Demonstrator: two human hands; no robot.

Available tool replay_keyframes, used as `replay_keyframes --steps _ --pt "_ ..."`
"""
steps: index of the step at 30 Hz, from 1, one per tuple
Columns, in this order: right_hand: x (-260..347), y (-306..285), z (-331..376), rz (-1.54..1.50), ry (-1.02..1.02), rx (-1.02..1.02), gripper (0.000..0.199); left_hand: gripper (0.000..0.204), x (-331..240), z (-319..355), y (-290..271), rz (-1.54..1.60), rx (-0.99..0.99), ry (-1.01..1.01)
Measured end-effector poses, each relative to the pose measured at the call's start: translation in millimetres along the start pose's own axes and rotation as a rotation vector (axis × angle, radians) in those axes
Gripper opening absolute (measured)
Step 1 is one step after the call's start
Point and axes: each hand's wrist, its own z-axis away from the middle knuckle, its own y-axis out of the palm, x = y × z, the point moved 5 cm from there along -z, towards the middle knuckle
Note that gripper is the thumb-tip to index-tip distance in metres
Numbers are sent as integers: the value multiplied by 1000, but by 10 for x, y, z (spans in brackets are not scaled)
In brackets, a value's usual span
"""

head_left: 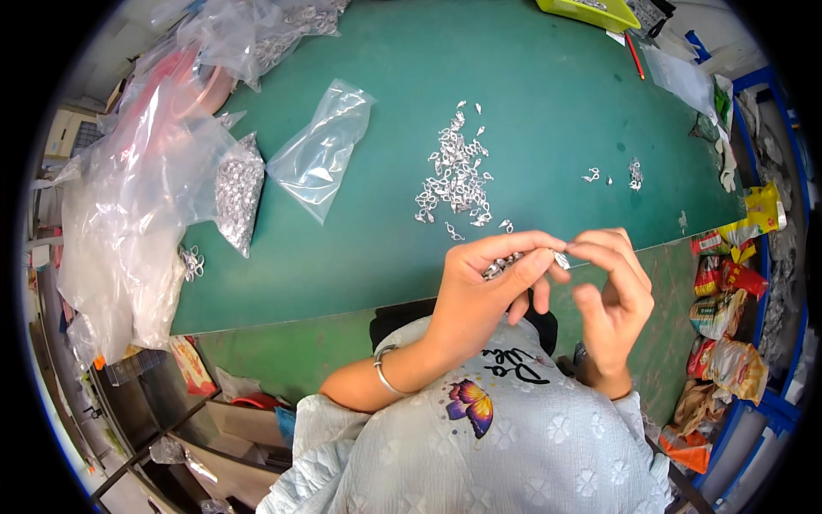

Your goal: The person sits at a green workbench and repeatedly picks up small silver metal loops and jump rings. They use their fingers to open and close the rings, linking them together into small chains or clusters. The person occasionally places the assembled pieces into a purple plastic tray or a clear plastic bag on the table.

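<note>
In front of my body, above the table's near edge, my left hand is closed around several small silver metal pieces. Between its thumb and forefinger tips sticks out one more silver piece. My right hand meets it there with the forefinger tip, its thumb held apart and the other fingers loosely curved. Beyond the hands lies a loose pile of silver metal pieces, small and looped. A few stray pieces are at the pile's near side.
On the green table, a clear plastic bag lies left of the pile. Further left are a filled bag of silver parts and large plastic bags. Right lies a small cluster; a yellow-green basket stands far right.
</note>
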Motion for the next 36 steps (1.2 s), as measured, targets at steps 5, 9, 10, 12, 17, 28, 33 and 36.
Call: replay_keyframes --steps 5,9,10,12,17,28,33,36 --pt "3 24 109 -195 107 43 15 16 18 149 30 -94 3 135" --pt "15 68 235 -282 147 43 15 15 70 259 0 -77 -23 124" --pt "22 73 272 -281 141 52 15 16 92 288 -5 -63 -26 100" --pt "38 97 310 -281 116 67 16 17 138 347 -17 -30 -38 81" --pt "-8 159 425 -347 130 84 15 18 242 476 -44 62 -42 46" --pt "-571 368 643 -418 387 60 4 22 706 452 -379 296 -195 -7" --pt "-1184 274 621 173 278 -121 5 27 924 467 -654 322 -339 -85" --pt "-1304 349 510 441 106 -115 6 26 942 446 -695 301 -359 -111"
